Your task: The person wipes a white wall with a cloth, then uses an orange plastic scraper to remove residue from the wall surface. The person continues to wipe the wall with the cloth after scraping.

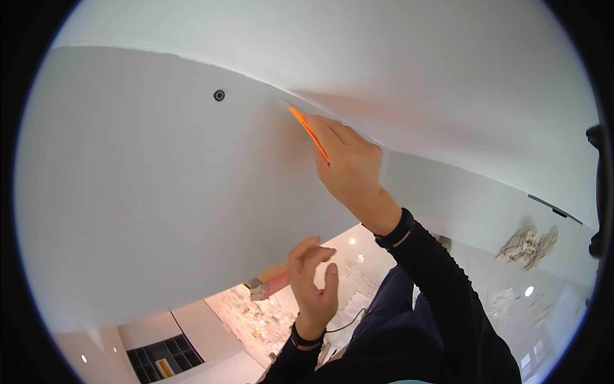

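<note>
My right hand [352, 161] holds a thin orange hand tool [307, 132]. Its pale tip points up and left, close to the seam between the grey-white panel [158, 182] and the white surface [407, 57] above it. Whether the tip touches the panel cannot be told, and much of the tool is hidden by my fingers. Lower down, my left hand [312, 288] is raised with bent fingers apart and nothing in them. It is near the panel's lower edge, in front of a pink and tan box [273, 282]. A small black round fitting [219, 95] sits on the panel.
The floor below bears pale debris [261, 317] at the left. A crumpled beige cloth [520, 247] lies on the glossy floor at the right. A dark cable [346, 327] runs near my legs. At lower left stands a cabinet with a black divided tray [177, 348].
</note>
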{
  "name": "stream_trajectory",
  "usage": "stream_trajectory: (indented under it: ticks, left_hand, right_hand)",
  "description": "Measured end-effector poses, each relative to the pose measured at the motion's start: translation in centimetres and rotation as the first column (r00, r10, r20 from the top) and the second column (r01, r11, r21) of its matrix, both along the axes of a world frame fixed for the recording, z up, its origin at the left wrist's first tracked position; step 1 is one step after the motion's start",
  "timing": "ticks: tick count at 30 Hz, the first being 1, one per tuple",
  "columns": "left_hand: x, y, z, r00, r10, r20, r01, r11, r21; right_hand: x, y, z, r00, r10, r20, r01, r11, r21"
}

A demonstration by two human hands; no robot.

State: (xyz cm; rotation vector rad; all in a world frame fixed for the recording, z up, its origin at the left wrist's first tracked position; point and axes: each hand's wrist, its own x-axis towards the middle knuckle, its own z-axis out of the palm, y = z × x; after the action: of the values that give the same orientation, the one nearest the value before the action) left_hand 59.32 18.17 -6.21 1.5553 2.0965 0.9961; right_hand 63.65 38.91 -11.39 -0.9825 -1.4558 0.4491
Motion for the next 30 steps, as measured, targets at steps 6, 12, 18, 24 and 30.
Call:
stream_trajectory:
  ticks: [6,12,18,24,30]
  left_hand:
    - [-1.0,0.7,0.3,0.992,-0.126,0.018,0.127,0.988,-0.092]
    - [-2.8,0.9,-1.0,0.991,-0.111,0.079,0.119,0.987,-0.106]
    - [-2.9,1.8,-0.6,0.985,-0.122,0.126,0.127,0.991,-0.038]
    - [-2.5,2.4,0.0,0.981,-0.089,0.172,0.092,0.996,-0.014]
    - [-2.1,2.4,-0.7,0.987,-0.097,0.129,0.102,0.994,-0.028]
  right_hand:
    - [-2.3,1.6,-0.3,0.985,-0.121,0.125,0.113,0.991,0.064]
    - [-3.9,1.0,0.2,0.978,-0.188,0.093,0.181,0.98,0.079]
    - [-2.8,1.1,-0.1,0.988,-0.151,-0.019,0.152,0.986,0.073]
    - [-1.7,0.1,2.4,0.997,-0.054,0.055,0.051,0.998,0.047]
    - [-3.1,0.3,2.8,0.978,-0.183,0.103,0.176,0.981,0.079]
